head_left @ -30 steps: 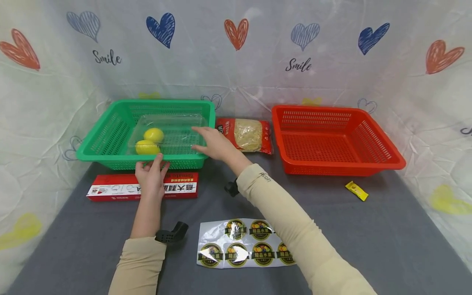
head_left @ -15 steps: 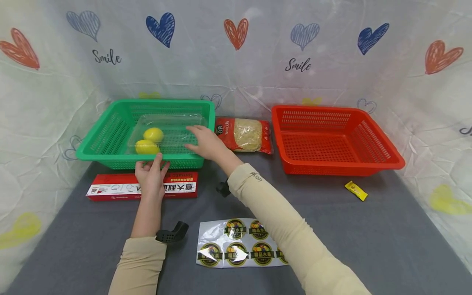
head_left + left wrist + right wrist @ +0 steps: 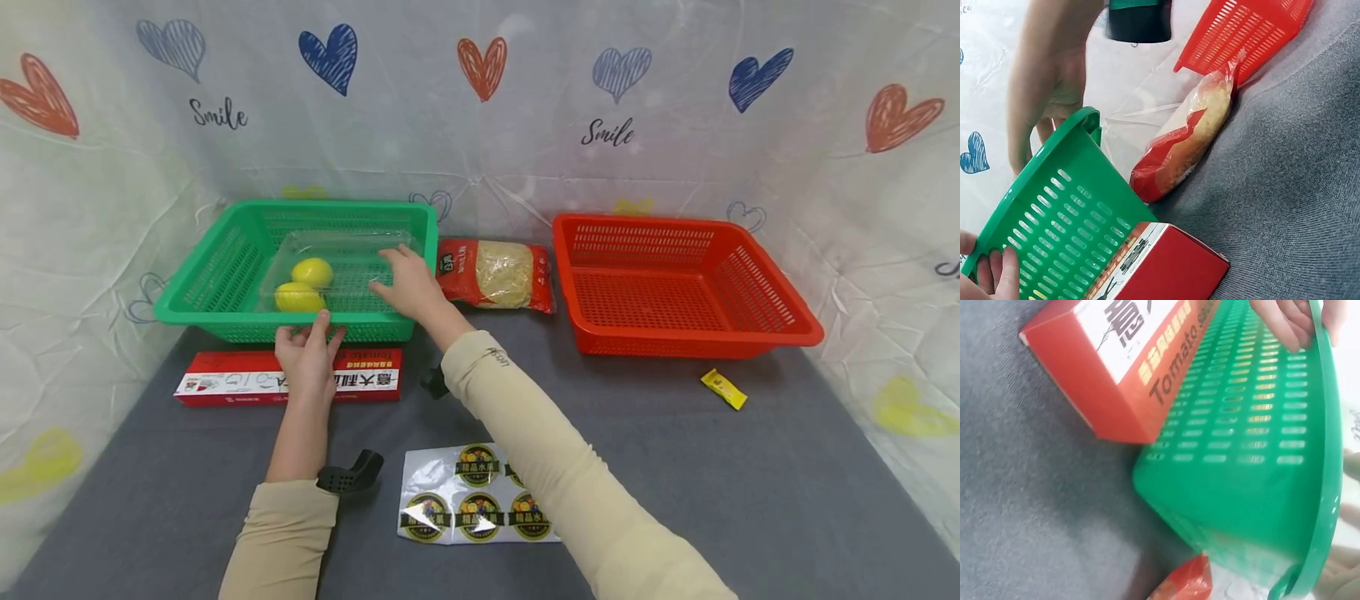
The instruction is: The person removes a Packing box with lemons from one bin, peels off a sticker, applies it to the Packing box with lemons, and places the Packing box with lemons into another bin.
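Note:
The left hand (image 3: 306, 360) grips the front rim of a green plastic basket (image 3: 217, 320), thumb and fingers on either side of the rim in the left wrist view. Inside the basket sits a clear plastic container (image 3: 360, 243) with two lemons, one lemon (image 3: 312, 272) behind the other lemon (image 3: 300, 298). Over the basket's right end reaches the right hand (image 3: 414, 290), fingers extended and spread beside the container's right part. Whether its fingertips touch the container cannot be made out. In the right wrist view the basket wall (image 3: 1235, 487) hides much of that hand.
A red box (image 3: 225, 379) of pasta lies before the green basket. Between the baskets is a red-and-clear food bag (image 3: 504, 275). A red basket (image 3: 690, 343) stands right, a small yellow packet (image 3: 724, 389) before it. A sticker sheet (image 3: 450, 492) lies in front, partly under the right sleeve.
The right hand and forearm have shifted left, further over the green basket, covering more of the sticker sheet. The left hand stays at the basket rim.

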The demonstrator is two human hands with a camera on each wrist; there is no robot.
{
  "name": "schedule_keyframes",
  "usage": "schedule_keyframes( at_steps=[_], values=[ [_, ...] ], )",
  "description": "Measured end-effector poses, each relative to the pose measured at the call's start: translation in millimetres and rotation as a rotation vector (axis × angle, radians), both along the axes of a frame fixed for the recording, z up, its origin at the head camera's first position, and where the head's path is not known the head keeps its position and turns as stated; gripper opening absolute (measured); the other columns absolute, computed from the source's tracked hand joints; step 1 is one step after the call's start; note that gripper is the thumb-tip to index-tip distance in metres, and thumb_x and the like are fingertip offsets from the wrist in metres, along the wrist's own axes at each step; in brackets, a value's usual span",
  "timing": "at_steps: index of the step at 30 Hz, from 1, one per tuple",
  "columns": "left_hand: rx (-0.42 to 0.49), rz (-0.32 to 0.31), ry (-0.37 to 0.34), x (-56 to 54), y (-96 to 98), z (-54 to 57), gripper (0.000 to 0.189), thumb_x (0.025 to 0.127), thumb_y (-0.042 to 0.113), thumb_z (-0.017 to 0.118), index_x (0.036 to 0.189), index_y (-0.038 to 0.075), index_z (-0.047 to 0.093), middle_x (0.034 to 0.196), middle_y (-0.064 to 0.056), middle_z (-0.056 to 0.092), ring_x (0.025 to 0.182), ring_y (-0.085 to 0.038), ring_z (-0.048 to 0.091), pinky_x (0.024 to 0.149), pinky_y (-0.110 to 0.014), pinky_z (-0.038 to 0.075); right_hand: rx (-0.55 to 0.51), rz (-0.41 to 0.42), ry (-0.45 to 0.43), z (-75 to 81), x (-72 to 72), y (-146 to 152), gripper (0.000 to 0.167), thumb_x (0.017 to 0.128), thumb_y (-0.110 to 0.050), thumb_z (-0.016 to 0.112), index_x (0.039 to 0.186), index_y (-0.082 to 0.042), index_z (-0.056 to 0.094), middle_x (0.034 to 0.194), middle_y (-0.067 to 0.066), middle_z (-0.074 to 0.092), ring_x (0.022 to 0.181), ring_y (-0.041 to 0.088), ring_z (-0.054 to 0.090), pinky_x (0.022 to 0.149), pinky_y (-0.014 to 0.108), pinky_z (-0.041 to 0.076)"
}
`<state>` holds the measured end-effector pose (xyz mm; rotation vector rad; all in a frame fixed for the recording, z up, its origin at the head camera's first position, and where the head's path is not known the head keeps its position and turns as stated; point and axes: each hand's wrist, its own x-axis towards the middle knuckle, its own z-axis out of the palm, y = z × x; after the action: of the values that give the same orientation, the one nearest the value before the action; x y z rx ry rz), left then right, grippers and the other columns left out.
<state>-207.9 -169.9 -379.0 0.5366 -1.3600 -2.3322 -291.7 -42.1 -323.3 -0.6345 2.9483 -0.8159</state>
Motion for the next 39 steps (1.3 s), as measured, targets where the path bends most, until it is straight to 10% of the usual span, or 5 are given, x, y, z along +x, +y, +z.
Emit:
schedule_keyframes(
  at_steps=[8,19,30,39],
  values=[
    [0.0,-0.005,0.025,-7.1,-11.9,-19.8,0.057,0.079,0.027,0.069,0.124,0.01,0.037,0.11,-0.008,0.049,0.099,-0.018,0.056,0.085,-0.03,0.048,0.015,-0.114,-0.064,-4.8,5.8,-22.5,0.065,0.088,-0.038,0.058,0.142,-0.012,0.032,0.149,0.016,0.016,0.134,0.027,0.025,0.102,0.033,0.033],
    [-0.037,0.009,0.01,-0.1,-4.1,-7.0,0.055,0.084,0.024,0.065,0.126,0.005,0.035,0.098,-0.006,0.049,0.09,-0.014,0.056,0.083,-0.03,0.049,-0.024,-0.141,-0.057,-9.6,4.8,-25.3,0.066,0.086,-0.039,0.06,0.141,-0.014,0.034,0.15,0.013,0.015,0.135,0.024,0.024,0.1,0.033,0.036],
    [-0.036,0.019,0.009,-16.4,-19.1,-30.1,0.062,0.077,0.031,0.071,0.124,0.011,0.038,0.105,-0.008,0.049,0.096,-0.019,0.056,0.082,-0.032,0.05,-0.07,-0.163,-0.115,-8.5,-1.5,-30.5,0.066,0.09,-0.04,0.054,0.144,-0.012,0.027,0.15,0.016,0.013,0.135,0.027,0.022,0.103,0.035,0.032],
    [-0.047,0.007,-0.027,0.0,-0.4,-0.6,0.054,0.087,0.022,0.06,0.13,0.005,0.032,0.097,-0.005,0.048,0.091,-0.014,0.054,0.091,-0.038,0.044,-0.105,-0.222,-0.189,-5.7,-3.1,-29.1,0.069,0.091,-0.042,0.051,0.145,-0.01,0.022,0.149,0.02,0.01,0.134,0.034,0.022,0.103,0.04,0.031]
  ],
)
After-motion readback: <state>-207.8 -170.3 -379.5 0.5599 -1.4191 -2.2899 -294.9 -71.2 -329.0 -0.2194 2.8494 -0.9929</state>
